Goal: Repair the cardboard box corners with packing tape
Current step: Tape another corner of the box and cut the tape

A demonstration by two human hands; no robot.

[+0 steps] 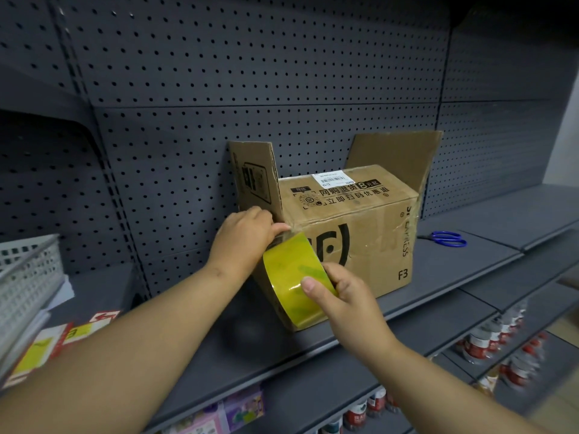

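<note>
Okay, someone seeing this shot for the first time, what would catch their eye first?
The yellow packing tape roll, gripped in the right hand at centre, with the left hand holding its free end on the upper front-left corner of the cardboard box. The box sits on a dark shelf with its flaps standing up, and blue-handled scissors lie on the shelf to its right.
</note>
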